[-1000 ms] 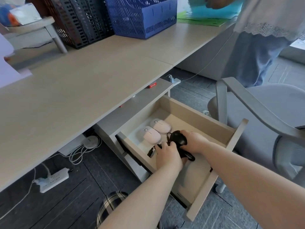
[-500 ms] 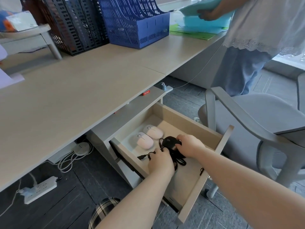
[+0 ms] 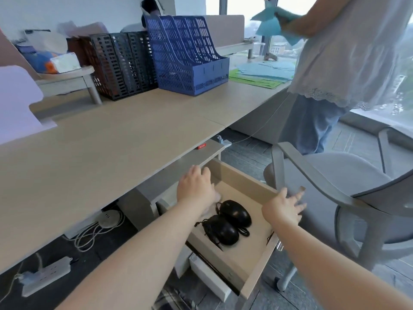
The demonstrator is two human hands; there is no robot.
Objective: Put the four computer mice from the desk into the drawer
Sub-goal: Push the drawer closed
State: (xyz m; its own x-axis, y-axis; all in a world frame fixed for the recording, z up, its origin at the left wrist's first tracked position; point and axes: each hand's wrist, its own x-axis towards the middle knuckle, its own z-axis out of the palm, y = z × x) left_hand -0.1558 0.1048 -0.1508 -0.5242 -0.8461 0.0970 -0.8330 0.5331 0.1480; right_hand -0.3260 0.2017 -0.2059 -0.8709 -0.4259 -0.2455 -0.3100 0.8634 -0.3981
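Daylight comes through tall windows (image 3: 400, 90) at the right. A pale wooden worktop (image 3: 107, 139) carries blue (image 3: 190, 61) and black file racks (image 3: 120, 66). A grey office chair (image 3: 348, 189) stands on dark carpet tiles (image 3: 245, 153).

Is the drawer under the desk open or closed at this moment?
Open. The drawer is pulled out, with two black mice visible inside.

Black mice (image 3: 228, 222) in open drawer (image 3: 257, 274)
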